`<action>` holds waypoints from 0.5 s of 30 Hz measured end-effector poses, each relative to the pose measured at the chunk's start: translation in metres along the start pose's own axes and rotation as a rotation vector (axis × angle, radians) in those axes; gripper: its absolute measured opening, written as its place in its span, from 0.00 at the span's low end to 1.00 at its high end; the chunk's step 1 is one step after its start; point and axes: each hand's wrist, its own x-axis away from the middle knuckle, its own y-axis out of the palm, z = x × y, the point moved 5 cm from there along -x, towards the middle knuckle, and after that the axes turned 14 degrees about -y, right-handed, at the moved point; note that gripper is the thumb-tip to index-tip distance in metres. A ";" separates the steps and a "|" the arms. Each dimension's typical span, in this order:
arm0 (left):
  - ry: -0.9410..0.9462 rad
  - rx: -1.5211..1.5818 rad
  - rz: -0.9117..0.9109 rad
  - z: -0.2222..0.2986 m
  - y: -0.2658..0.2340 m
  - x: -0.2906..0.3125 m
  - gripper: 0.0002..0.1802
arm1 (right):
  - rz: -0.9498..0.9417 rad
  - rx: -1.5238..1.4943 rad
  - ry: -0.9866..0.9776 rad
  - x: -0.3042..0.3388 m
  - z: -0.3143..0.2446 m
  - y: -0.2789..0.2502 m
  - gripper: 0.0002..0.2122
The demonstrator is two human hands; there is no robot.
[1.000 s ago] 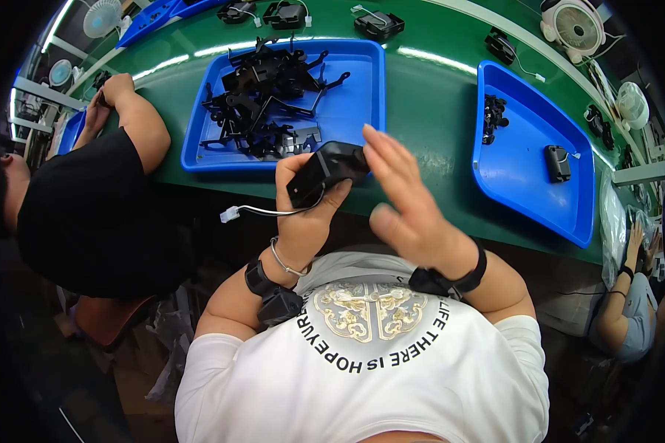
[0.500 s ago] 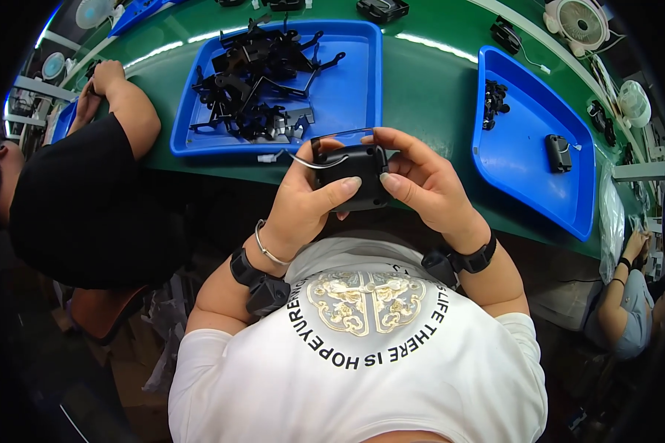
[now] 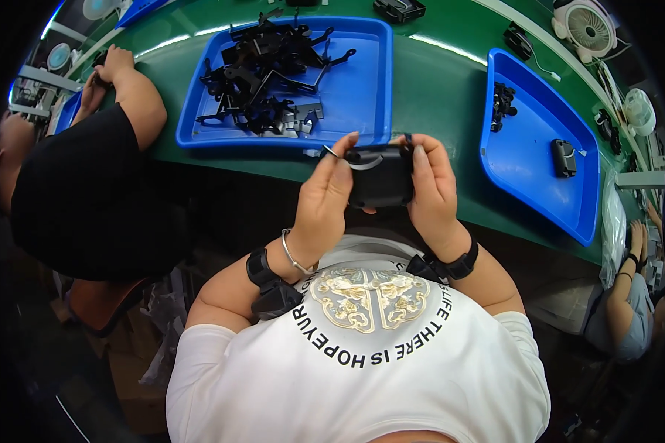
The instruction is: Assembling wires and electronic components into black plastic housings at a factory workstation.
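Note:
Both of my hands hold a small black box-shaped part [image 3: 380, 181] in front of my chest, at the near edge of the green bench. My left hand [image 3: 324, 203] grips its left side, thumb and forefinger pinching a thin white cable [image 3: 362, 164] that curves over the top. On the part's right side my right hand [image 3: 430, 188] clasps it, fingers lying over the front face. Just beyond my hands sits a blue tray [image 3: 355, 96] with a heap of black plastic parts [image 3: 262, 85].
A second blue tray [image 3: 528, 159] at the right holds a few black parts [image 3: 563, 157]. A person in black [image 3: 81, 184] works at my left, another person [image 3: 632, 310] at the far right. Small fans [image 3: 587, 26] and black devices stand along the green bench [image 3: 436, 81].
A second ago my left hand alone held the part while my right hand was open beside it. Now both hands grip it, and it sits lower, closer to my chest.

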 end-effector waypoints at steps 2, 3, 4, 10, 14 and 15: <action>0.096 -0.168 0.062 0.001 0.002 0.001 0.25 | 0.090 -0.069 0.014 0.001 0.005 -0.009 0.15; 0.145 -0.251 0.093 0.003 0.003 0.001 0.25 | 0.054 -0.054 0.061 0.002 0.009 -0.013 0.14; 0.144 -0.249 0.089 0.003 0.002 0.000 0.25 | 0.015 -0.043 0.108 0.002 0.012 -0.015 0.14; 0.135 -0.310 0.118 0.002 -0.013 -0.005 0.24 | -0.175 0.142 0.027 0.008 0.001 -0.003 0.16; 0.137 -0.364 0.139 0.000 -0.014 -0.004 0.24 | -0.103 0.289 0.007 0.008 0.008 -0.015 0.18; 0.111 -0.329 0.147 0.001 -0.015 -0.004 0.24 | -0.144 0.206 0.081 0.006 0.005 -0.013 0.18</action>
